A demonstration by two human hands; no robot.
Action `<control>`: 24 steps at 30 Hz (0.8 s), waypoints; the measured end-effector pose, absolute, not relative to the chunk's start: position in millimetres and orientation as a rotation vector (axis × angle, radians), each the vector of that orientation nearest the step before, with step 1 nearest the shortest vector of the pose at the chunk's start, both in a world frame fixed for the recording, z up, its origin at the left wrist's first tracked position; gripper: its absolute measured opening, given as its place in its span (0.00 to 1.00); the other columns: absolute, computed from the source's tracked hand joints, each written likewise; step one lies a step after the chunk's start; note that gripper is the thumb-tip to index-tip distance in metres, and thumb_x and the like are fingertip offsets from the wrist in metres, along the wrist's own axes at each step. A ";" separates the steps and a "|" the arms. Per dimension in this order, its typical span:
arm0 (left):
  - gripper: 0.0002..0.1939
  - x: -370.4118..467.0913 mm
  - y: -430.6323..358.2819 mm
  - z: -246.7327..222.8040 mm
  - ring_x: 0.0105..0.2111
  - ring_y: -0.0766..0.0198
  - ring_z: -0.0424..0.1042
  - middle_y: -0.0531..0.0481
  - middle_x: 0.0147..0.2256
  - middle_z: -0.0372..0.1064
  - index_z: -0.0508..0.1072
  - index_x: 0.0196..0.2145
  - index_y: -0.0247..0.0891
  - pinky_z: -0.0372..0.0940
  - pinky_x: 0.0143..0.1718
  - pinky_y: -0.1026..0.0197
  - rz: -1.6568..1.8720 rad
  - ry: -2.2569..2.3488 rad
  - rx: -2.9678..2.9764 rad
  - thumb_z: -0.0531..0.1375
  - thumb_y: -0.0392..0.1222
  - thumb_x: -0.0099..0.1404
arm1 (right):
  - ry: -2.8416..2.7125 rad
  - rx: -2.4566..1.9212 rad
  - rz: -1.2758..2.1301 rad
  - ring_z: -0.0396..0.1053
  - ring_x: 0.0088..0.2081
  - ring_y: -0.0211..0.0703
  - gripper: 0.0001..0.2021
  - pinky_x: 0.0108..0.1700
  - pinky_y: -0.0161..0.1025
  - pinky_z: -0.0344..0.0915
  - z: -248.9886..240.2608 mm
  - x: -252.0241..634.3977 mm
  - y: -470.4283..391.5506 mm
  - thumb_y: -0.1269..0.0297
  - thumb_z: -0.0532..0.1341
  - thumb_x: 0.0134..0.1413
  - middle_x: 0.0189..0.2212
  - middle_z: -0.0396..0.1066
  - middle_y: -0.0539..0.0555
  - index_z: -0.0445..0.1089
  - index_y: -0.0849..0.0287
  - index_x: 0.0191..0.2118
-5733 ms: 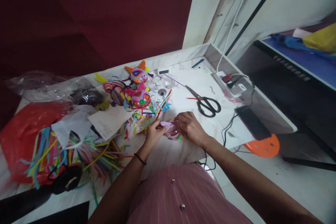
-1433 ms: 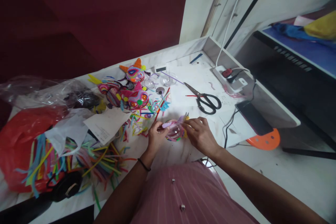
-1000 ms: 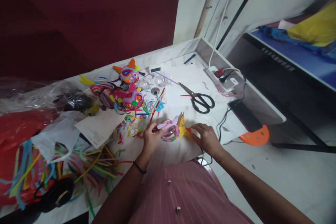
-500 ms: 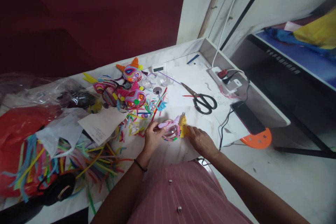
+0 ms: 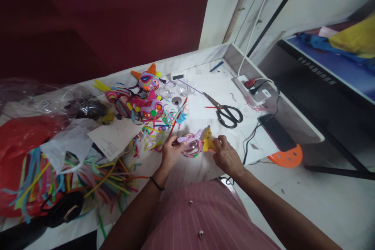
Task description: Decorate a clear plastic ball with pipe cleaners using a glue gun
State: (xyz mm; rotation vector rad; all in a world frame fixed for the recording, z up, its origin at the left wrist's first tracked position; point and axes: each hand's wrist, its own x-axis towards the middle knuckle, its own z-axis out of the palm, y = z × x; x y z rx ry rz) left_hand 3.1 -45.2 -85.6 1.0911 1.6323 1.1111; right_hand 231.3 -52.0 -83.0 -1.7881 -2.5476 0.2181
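Note:
My left hand [image 5: 170, 151] is closed on the left side of a small round craft piece [image 5: 191, 146]. A clear dome forms the middle of this piece, with pink and multicoloured fuzzy strips around it and lilac ear-like parts on top. In my right hand [image 5: 227, 154] is a yellow tool [image 5: 208, 141] that looks like a glue gun, its narrow grey tip pointing away from me. The tool is close beside the piece's right edge; whether they touch I cannot tell. Beyond them lie black-handled scissors [image 5: 228, 116].
Finished fuzzy animal heads [image 5: 150, 109] and cut strips crowd the left. Clear domes [image 5: 185, 88] lie behind. A bundle of pipe cleaners [image 5: 67, 183] is at the near left, beside a paper sheet [image 5: 113, 138]. A power strip [image 5: 254, 90], phone [image 5: 277, 132] and black cable [image 5: 248, 140] are at right.
My right hand has shifted and turned slightly to the right with the yellow tool, which now stands a little farther from the craft piece. My left hand keeps its hold.

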 end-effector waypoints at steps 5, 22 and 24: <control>0.08 3.7 -45.6 -84.4 0.26 0.67 0.68 0.55 0.24 0.68 0.69 0.24 0.37 0.63 0.27 0.68 1.117 1.623 1.078 0.65 0.42 0.50 | -2.550 -1.716 0.155 0.65 0.34 0.46 0.23 0.35 0.42 0.67 -81.6 234.8 -52.3 0.80 0.54 0.45 0.43 0.60 0.62 0.62 0.67 0.51; 0.08 6.3 -46.5 -85.4 0.28 0.66 0.69 0.54 0.26 0.70 0.70 0.26 0.37 0.64 0.28 0.67 1.118 1.612 1.061 0.65 0.41 0.49 | -2.364 -1.647 -0.078 0.68 0.35 0.51 0.30 0.30 0.44 0.70 -35.5 264.6 -69.2 0.76 0.52 0.52 0.44 0.61 0.63 0.51 0.62 0.63; 0.07 6.8 -46.5 -83.9 0.27 0.66 0.69 0.54 0.25 0.69 0.70 0.25 0.38 0.64 0.28 0.67 1.121 1.609 1.059 0.65 0.41 0.50 | -2.287 -1.591 0.033 0.68 0.37 0.51 0.29 0.30 0.43 0.70 -26.6 264.5 -71.8 0.74 0.52 0.52 0.45 0.60 0.62 0.53 0.58 0.62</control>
